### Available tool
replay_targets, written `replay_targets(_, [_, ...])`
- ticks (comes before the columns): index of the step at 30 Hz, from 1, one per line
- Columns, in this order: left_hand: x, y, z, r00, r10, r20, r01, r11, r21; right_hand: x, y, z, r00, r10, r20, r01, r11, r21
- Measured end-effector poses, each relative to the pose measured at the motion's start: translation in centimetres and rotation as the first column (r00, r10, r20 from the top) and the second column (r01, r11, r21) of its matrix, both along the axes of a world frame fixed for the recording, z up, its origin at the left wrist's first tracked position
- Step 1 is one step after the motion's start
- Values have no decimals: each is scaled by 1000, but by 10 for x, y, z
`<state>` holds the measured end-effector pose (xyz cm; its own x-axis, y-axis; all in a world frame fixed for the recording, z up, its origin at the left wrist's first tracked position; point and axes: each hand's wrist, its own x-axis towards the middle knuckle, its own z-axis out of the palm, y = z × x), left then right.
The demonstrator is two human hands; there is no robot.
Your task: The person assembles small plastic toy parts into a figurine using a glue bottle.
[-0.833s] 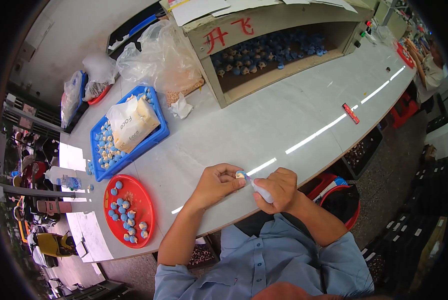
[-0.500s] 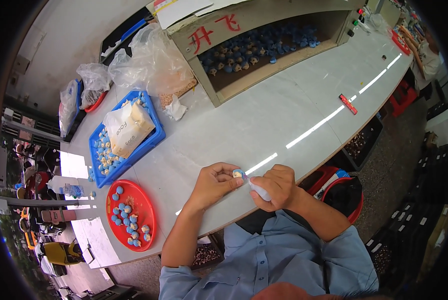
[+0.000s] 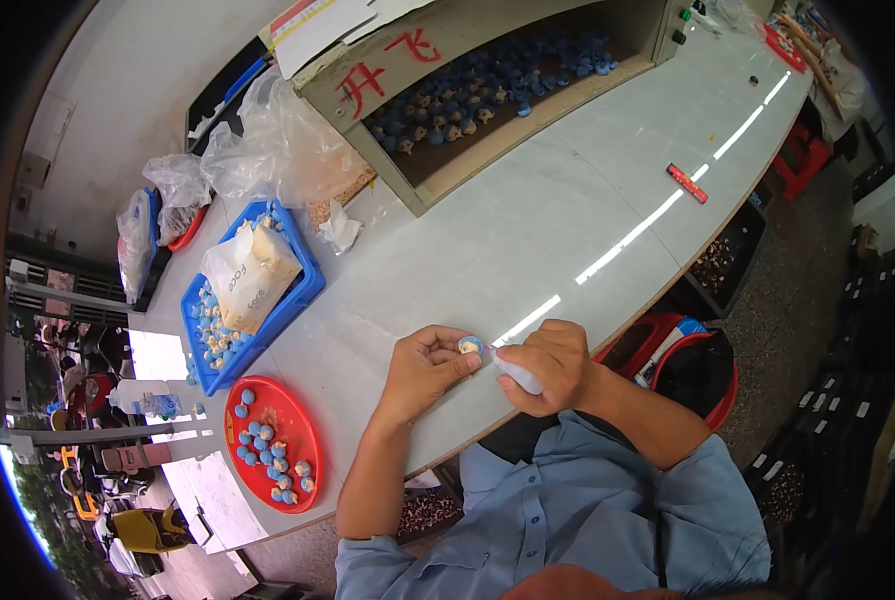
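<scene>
Between the thumb and fingers of my left hand (image 3: 418, 375) is a small round blue-and-cream piece, like a doll's head (image 3: 471, 346). My right hand (image 3: 558, 362) is wrapped round a whitish squeeze bottle (image 3: 524, 378), its thin tip pointing at the piece. Whether the tip touches it I cannot tell. Both hands are just above the table's near edge. Left of my left forearm, a red round plate (image 3: 290, 418) carries several similar blue pieces. Behind it, a blue tray (image 3: 286, 318) holds more of them, under a soft white packet (image 3: 253, 275).
A metal cabinet (image 3: 400, 175) with an open front stands at the back, many blue pieces inside. Plastic bags (image 3: 278, 145) lie beside it. A small red object (image 3: 687, 184) rests on the table (image 3: 488, 250) to the right. Below the edge is a red bucket (image 3: 725, 400).
The view has shifted slightly. The piece in my left hand seems turned a little, with the bottle tip still beside it. Both grips are unchanged.
</scene>
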<state>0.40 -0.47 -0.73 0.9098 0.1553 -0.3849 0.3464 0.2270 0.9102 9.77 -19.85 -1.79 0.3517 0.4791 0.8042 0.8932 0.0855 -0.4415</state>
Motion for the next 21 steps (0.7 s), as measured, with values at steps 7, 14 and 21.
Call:
replay_targets(7, [0, -1, 1, 1000, -8, -3, 8, 1000, 13, 1, 3, -1, 1000, 11, 22, -11, 1000, -15])
replay_targets(14, [1, -2, 1, 1000, -1, 1, 1, 1000, 21, 0, 1, 1, 999, 5, 31, -4, 1000, -16])
replay_targets(21, [-1, -2, 1, 1000, -23, 8, 23, 999, 25, 0, 3, 0, 1000, 12, 0, -12, 1000, 18])
